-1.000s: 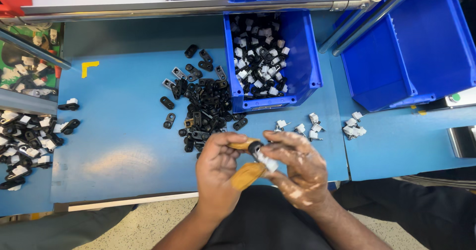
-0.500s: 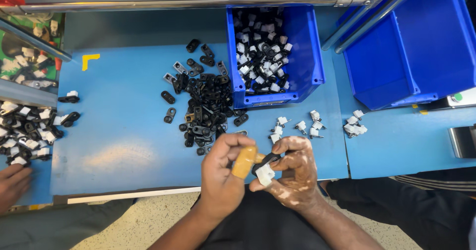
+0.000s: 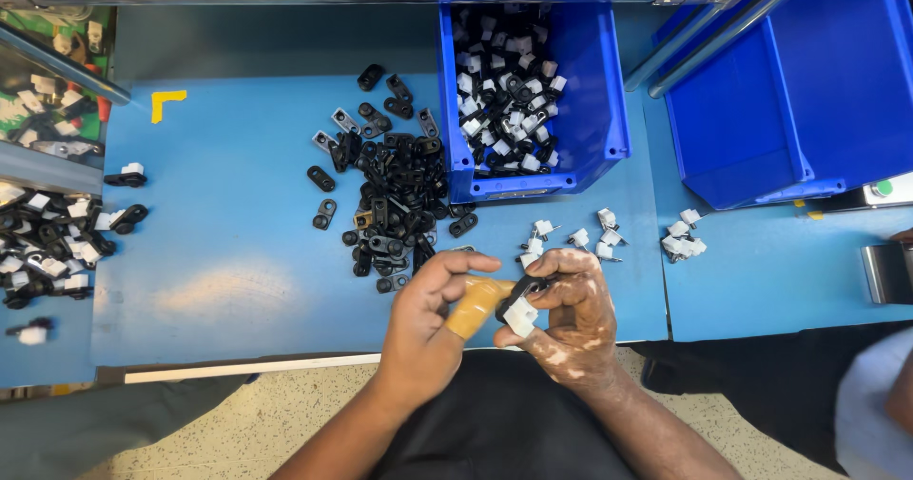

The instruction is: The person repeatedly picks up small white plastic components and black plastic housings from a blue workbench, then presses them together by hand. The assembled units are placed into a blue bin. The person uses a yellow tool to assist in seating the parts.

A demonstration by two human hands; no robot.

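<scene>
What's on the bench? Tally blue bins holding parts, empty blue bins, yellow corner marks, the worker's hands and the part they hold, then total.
Blue bin holding parts: 1
Empty blue bin: 1
Yellow corner mark: 1
Left hand and right hand: 2
Black-and-white part pinched between them: 1
Total: 6

Blue work table (image 3: 228,280) — a heap of black plastic clips (image 3: 390,204) mid-frame, small white plastic pieces (image 3: 571,237) right of centre, an open blue plastic bin (image 3: 609,109) at top.

Glossy blue plastic bin (image 3: 609,109), matt blue mat (image 3: 228,214), black plastic clips (image 3: 395,195).
</scene>
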